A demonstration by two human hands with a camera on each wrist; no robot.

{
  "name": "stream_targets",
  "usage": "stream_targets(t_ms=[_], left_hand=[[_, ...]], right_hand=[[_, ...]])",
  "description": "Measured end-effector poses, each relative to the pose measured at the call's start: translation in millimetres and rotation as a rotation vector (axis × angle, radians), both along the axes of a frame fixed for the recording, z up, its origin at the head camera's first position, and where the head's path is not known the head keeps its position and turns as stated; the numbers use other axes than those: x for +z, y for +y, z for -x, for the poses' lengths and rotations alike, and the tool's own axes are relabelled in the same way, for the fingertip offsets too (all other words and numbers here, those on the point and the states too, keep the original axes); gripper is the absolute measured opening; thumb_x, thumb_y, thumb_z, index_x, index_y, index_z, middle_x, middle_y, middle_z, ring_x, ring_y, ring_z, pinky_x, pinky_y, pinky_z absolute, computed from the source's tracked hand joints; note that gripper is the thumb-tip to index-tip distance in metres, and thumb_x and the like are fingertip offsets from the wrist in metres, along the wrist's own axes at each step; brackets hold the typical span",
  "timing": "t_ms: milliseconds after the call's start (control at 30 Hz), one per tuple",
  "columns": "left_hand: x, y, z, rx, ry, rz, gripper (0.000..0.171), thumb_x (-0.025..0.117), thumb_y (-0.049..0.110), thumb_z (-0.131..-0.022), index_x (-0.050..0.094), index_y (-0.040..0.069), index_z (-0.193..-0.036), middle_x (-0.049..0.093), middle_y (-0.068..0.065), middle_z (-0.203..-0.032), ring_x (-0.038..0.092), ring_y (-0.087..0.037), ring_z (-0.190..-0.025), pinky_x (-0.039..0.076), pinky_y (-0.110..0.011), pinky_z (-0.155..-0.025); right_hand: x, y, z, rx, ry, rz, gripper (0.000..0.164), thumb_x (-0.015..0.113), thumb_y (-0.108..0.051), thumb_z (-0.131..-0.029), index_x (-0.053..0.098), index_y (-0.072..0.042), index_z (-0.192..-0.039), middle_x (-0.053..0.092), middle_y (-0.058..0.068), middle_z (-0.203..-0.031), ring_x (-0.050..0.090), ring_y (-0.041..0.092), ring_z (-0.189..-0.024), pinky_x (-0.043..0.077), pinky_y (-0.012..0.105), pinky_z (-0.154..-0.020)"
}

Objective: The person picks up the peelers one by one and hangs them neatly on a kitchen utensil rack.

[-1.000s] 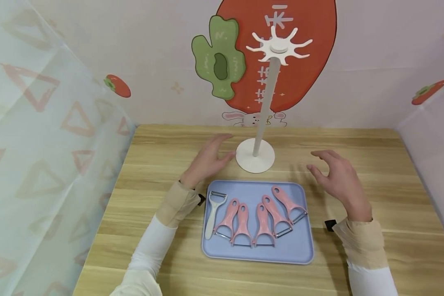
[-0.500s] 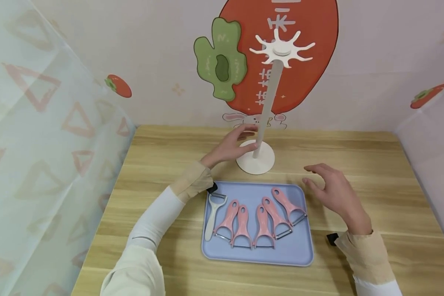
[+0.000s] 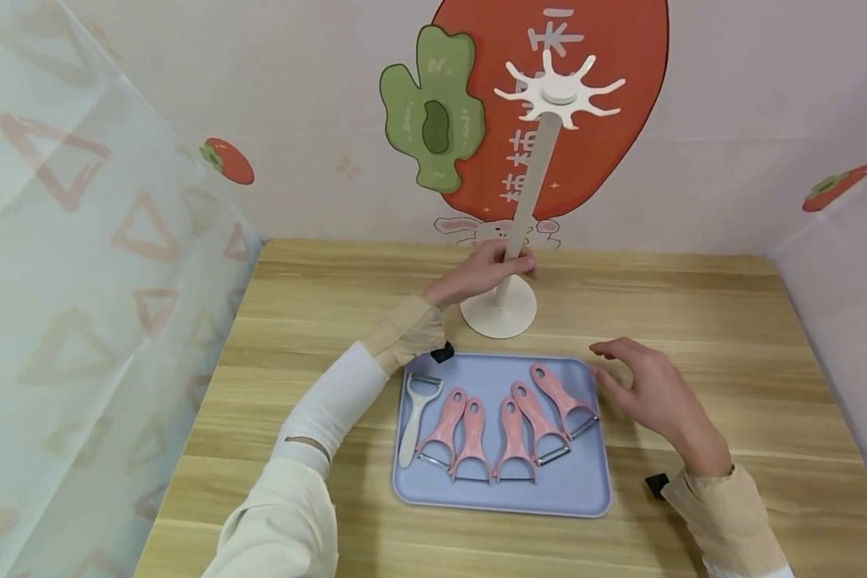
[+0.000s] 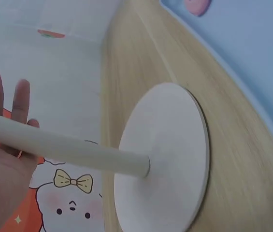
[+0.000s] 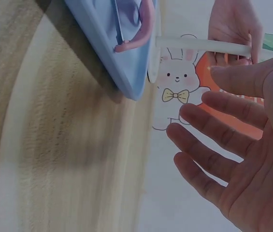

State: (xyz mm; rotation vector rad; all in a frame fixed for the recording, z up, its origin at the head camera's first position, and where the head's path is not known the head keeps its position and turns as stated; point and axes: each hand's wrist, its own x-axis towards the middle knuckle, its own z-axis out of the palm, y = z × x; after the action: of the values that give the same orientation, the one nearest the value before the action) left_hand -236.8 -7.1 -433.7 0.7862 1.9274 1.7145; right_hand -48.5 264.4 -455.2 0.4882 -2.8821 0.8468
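To steady the white hook stand (image 3: 533, 181) on the worktop (image 3: 318, 297) behind the blue tray (image 3: 574, 490), curl the left hand's (image 3: 480, 271) loosely extended fingers evenly round the pole (image 4: 68, 147), the right hand (image 3: 653, 385), fingers spread, beside the tray

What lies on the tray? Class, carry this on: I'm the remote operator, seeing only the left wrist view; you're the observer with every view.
Observer: Six peelers lie on the tray, five pink and one white.
Operator: What tops the pole?
Observer: A white hub with arms spreading outward.
Operator: Where's the right hand?
Observer: Near the tray's far right corner, holding nothing.
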Motion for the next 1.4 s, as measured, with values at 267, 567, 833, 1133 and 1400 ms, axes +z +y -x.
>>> stream_targets(t_ms=[267, 567, 833, 1133, 1400], left_hand=[[-4.0, 9.8, 3.3, 0.029, -0.023, -0.056, 0.035, 0.060, 0.024, -0.104, 0.059, 0.000, -0.079, 0.062, -0.007, -0.071, 0.068, -0.030, -0.082, 0.051, -0.036, -0.094], [-18.7, 16.0, 5.4, 0.042, -0.055, -0.081, 0.038, 0.064, 0.021, -0.102, 0.048, 0.005, -0.072, 0.040, -0.001, -0.055, 0.046, -0.027, -0.055, 0.040, -0.030, -0.059], [-25.2, 18.6, 3.4, 0.097, -0.011, -0.063, 0.020, 0.062, 0.020, -0.103, 0.060, 0.000, -0.103, 0.029, 0.003, -0.054, 0.025, -0.015, -0.045, 0.020, -0.027, -0.048], [-26.3, 21.0, 1.5, 0.139, 0.020, -0.124, 0.038, 0.054, 0.020, -0.107, 0.057, 0.003, -0.140, 0.030, 0.002, -0.055, 0.024, -0.014, -0.044, 0.021, -0.027, -0.044], [-29.5, 26.3, -1.9, 0.123, 0.039, -0.148, 0.033, 0.054, 0.019, -0.107, 0.057, -0.002, -0.132, 0.029, 0.002, -0.054, 0.022, -0.014, -0.043, 0.020, -0.027, -0.045]], right_hand=[[-2.8, -1.1, -3.0, 0.021, 0.012, 0.005, 0.029, 0.075, -0.015, -0.092, 0.074, 0.000, -0.117, 0.075, 0.012, -0.114, 0.071, 0.033, -0.102, 0.056, 0.055, -0.084], [-3.8, -7.5, -6.3, 0.074, 0.015, 0.022, 0.029, 0.077, -0.011, -0.090, 0.074, 0.001, -0.116, 0.075, 0.012, -0.110, 0.072, 0.028, -0.092, 0.059, 0.051, -0.075], [-9.9, -18.1, -11.8, 0.105, -0.020, 0.026, 0.031, 0.079, -0.014, -0.088, 0.074, -0.001, -0.116, 0.074, 0.008, -0.107, 0.070, 0.023, -0.090, 0.060, 0.044, -0.073], [-16.2, -35.7, -14.1, 0.090, -0.044, -0.068, 0.034, 0.080, -0.028, -0.088, 0.076, -0.005, -0.113, 0.071, 0.003, -0.097, 0.058, 0.014, -0.074, 0.051, 0.031, -0.064], [-19.9, -43.1, -20.3, 0.013, -0.012, -0.139, 0.039, 0.085, -0.033, -0.079, 0.076, -0.008, -0.108, 0.069, 0.001, -0.088, 0.060, 0.012, -0.073, 0.052, 0.035, -0.063]])
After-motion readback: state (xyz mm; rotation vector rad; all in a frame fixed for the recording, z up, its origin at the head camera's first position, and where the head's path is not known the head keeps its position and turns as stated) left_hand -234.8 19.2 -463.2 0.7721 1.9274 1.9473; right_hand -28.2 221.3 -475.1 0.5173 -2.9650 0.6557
